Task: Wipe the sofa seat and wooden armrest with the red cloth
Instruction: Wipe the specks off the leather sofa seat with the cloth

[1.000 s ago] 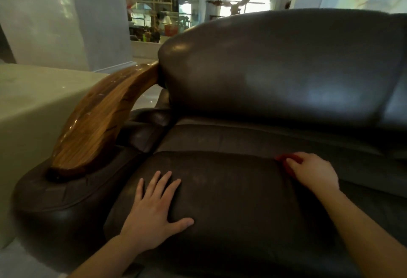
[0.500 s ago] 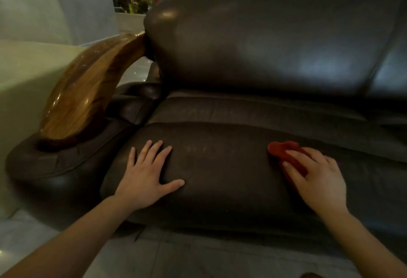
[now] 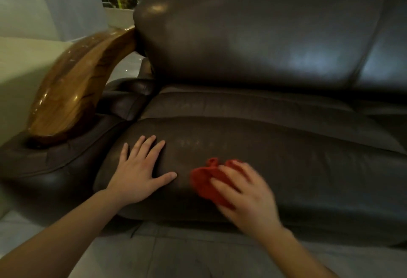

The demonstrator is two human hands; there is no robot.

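A dark brown leather sofa seat (image 3: 297,158) fills the middle of the head view. My right hand (image 3: 246,194) presses a crumpled red cloth (image 3: 204,180) onto the front part of the seat cushion; the hand is blurred and covers much of the cloth. My left hand (image 3: 138,172) lies flat on the seat's left end, fingers spread, holding nothing. The curved glossy wooden armrest (image 3: 77,92) rises at the left, above a padded leather arm (image 3: 44,158).
The sofa backrest (image 3: 264,30) stands tall behind the seat. A pale surface (image 3: 19,61) sits left of the armrest. Light tiled floor (image 3: 154,255) runs below the seat's front edge. Shelves and plants show far back.
My right hand has slid the red cloth leftward and toward the seat's front edge, close to my left hand. The view has tilted down. My left hand has stayed flat on the seat.
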